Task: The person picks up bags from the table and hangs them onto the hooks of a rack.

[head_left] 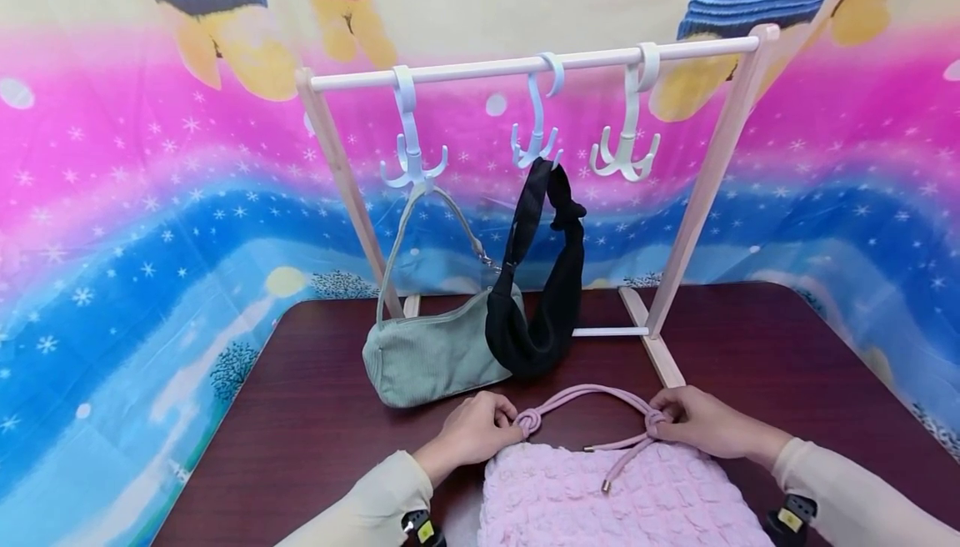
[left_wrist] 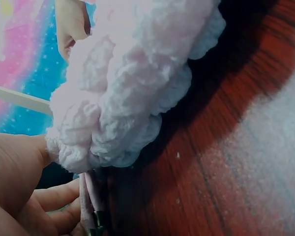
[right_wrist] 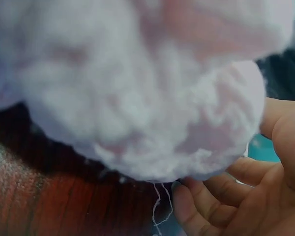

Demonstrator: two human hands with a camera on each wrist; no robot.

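From afar, I saw the green bag (head_left: 442,357) and black bag (head_left: 534,355) already hanging mid-frame. The pink bag (head_left: 615,501), bottom centre-right, was still unhung; left hand (head_left: 480,427) and right hand (head_left: 699,422) pinched its handle (head_left: 588,388) by the knots (head_left: 528,421).

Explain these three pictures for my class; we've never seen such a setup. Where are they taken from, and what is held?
There is no machine, just a person's bare left hand and right hand. The wide picture is taken from the head, looking forward and down; the two close-ups are taken from each wrist. The hands hold the pink cord handle at its knotted ends, on a puffy pink bag. Beyond it, a rack stands on the dark table. A green bag hangs from the left hanger, a black bag from the middle hanger; the right hanger holds nothing.
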